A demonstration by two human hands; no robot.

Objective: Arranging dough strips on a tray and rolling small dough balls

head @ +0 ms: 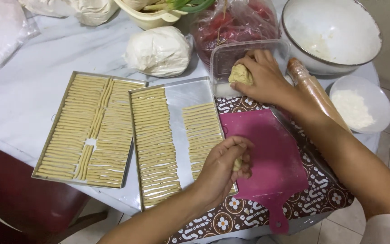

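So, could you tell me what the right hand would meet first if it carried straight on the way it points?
The right hand, holding a dough lump, points up-left. Going on, it would likely meet the clear plastic container first, then the white bagged dough; depth is unclear.

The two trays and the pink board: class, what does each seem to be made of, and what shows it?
The trays look like thin metal, probably aluminium: a dull silver sheen and folded rims. The pink board seems to be plastic: even matte colour, with a moulded handle and hanging hole. The right hand grips dough nearby.
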